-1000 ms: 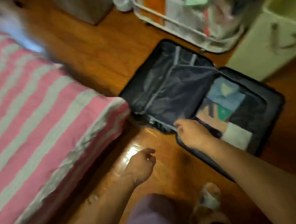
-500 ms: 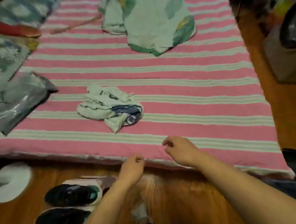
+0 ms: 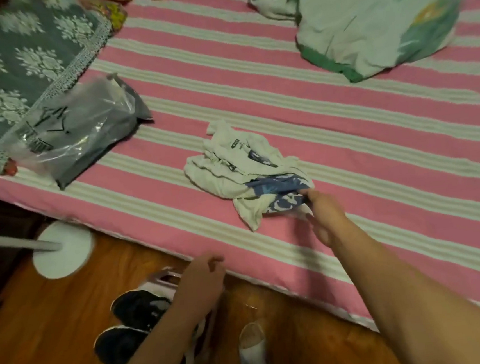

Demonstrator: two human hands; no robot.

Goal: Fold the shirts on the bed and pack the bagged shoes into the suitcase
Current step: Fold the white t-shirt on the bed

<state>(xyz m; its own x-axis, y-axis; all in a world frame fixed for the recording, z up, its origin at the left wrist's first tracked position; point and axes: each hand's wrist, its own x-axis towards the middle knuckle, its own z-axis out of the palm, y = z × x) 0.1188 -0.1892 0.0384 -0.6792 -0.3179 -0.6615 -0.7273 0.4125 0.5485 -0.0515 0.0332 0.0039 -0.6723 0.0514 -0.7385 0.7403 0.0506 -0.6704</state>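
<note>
A: Start with the bed (image 3: 347,148). Its pink stripes run across the view, and its near edge slants down toward the right.

B: What lies on it?

A: Up at the far right, a big green shirt (image 3: 370,22), crumpled. At the left, a grey bag (image 3: 81,129) rests partly on a patterned cover (image 3: 17,71). Between them, near the edge, lies the white shirt (image 3: 247,175) with a blue print, bunched into a heap.

B: How does that heap run?

A: Its long axis slants from upper left down to lower right, and the blue end points at the right hand (image 3: 323,218).

B: So which hand is nearer?

A: The right one. Its fingertips touch the blue end and seem to be closing on the cloth; blur hides whether they pinch it, so the grasp cannot be told. The left hand (image 3: 204,276) hangs below the bed edge, over the floor (image 3: 43,347), fingers loosely curled, holding nothing, well apart from the shirt.

B: Anything else?

A: Dark shoes (image 3: 135,324) on the floor beside the left forearm, unbagged as far as one can see.
</note>
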